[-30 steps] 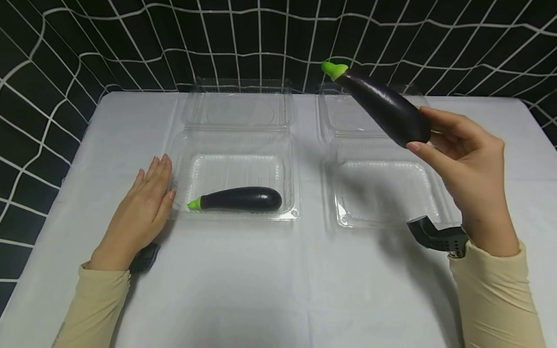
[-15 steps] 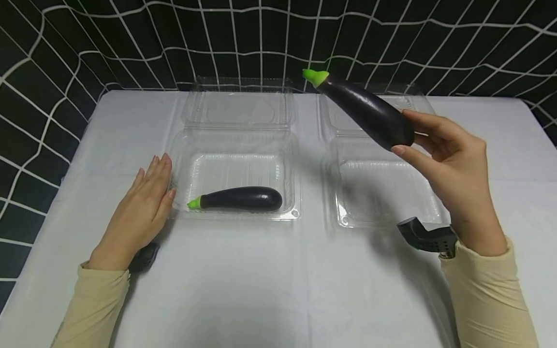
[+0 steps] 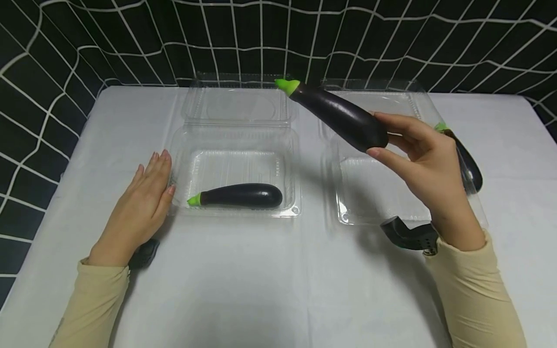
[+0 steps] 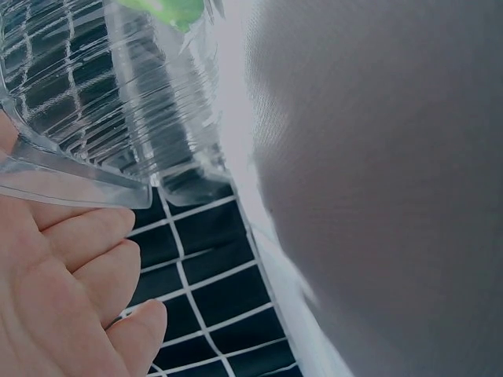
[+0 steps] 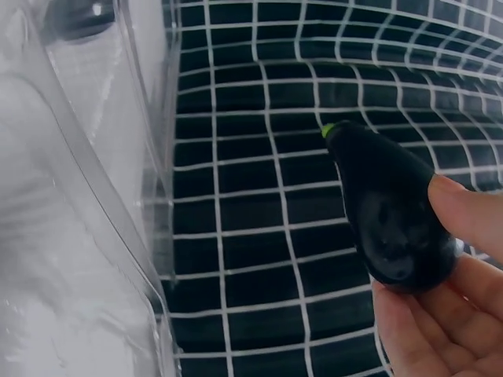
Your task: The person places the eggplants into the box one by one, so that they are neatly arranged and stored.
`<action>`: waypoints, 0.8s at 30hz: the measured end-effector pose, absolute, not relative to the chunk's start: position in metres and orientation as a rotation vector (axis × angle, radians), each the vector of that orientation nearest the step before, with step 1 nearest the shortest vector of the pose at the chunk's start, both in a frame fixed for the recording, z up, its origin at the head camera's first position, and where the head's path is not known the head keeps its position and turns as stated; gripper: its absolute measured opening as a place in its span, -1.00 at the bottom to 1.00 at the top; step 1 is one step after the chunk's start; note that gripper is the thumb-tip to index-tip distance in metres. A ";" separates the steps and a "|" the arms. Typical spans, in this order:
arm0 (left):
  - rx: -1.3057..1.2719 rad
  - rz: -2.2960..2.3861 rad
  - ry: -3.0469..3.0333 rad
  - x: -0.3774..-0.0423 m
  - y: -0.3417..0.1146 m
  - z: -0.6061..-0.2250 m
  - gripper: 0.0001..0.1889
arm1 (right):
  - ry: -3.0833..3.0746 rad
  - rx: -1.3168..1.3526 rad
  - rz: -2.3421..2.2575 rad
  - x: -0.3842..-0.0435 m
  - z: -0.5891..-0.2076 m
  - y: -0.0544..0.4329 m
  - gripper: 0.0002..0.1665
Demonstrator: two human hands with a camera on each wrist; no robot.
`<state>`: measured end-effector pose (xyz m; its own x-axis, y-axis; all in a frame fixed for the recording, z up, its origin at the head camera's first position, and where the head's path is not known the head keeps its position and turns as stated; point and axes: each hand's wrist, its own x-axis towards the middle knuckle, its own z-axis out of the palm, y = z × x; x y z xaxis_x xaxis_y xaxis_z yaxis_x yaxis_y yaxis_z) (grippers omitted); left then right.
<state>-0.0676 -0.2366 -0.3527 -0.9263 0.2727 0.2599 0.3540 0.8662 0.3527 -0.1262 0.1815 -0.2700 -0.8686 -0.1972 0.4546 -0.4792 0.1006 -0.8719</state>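
My right hand (image 3: pixel 428 166) pinches an eggplant (image 3: pixel 339 116) by its thick end, thumb below and fingers above. Held aloft, it tilts with its green cap up and left, between two clear clamshell boxes. In the right wrist view the same eggplant (image 5: pixel 393 212) is seen from its thick end. A second eggplant (image 3: pixel 241 195) lies sideways along the front of the left box (image 3: pixel 237 169). My left hand (image 3: pixel 139 205), fingers straight, rests at that box's left edge; in the left wrist view its fingers (image 4: pixel 106 275) lie against the plastic rim.
The right box (image 3: pixel 374 188) stands with its lid folded back, partly hidden by my right arm. A third eggplant (image 3: pixel 470 164) lies at its right edge, inside or beside it, I cannot tell. White cloth (image 3: pixel 261 280) covers the table; netting (image 3: pixel 243 43) hangs behind.
My right hand has carried the eggplant leftward and slightly down, from over the right box toward the left one. The third eggplant has come into sight behind it. My left hand stays put.
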 end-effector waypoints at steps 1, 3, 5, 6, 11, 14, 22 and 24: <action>-0.483 -0.596 -2.837 -0.068 -0.237 -0.353 -0.43 | -2.156 0.700 1.837 -0.127 -0.271 0.179 -0.45; -0.485 -0.598 -2.838 -0.068 -0.237 -0.352 -0.43 | -2.170 0.735 1.830 -0.130 -0.273 0.175 -0.45; -0.484 -0.596 -2.844 -0.068 -0.236 -0.352 -0.43 | -2.182 0.749 1.837 -0.131 -0.274 0.170 -0.45; -0.483 -0.595 -2.848 -0.068 -0.236 -0.352 -0.42 | -2.194 0.749 1.829 -0.132 -0.274 0.167 -0.45; -0.486 -0.591 -2.852 -0.068 -0.235 -0.352 -0.43 | -2.231 0.748 1.784 -0.131 -0.277 0.159 -0.45; -0.490 -0.592 -2.846 -0.068 -0.235 -0.352 -0.43 | -2.240 0.756 1.770 -0.130 -0.278 0.156 -0.45; -0.476 -0.593 -2.846 -0.067 -0.236 -0.352 -0.42 | -2.308 0.756 1.723 -0.132 -0.278 0.149 -0.45; -0.474 -0.594 -2.847 -0.067 -0.236 -0.353 -0.42 | -2.322 0.770 1.708 -0.132 -0.279 0.147 -0.45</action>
<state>-0.0672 -0.2360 -0.3527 -0.9296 0.2691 0.2518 0.3473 0.8683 0.3543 -0.1324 0.1467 -0.2794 -0.8553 -0.3095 0.4156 -0.4889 0.2162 -0.8451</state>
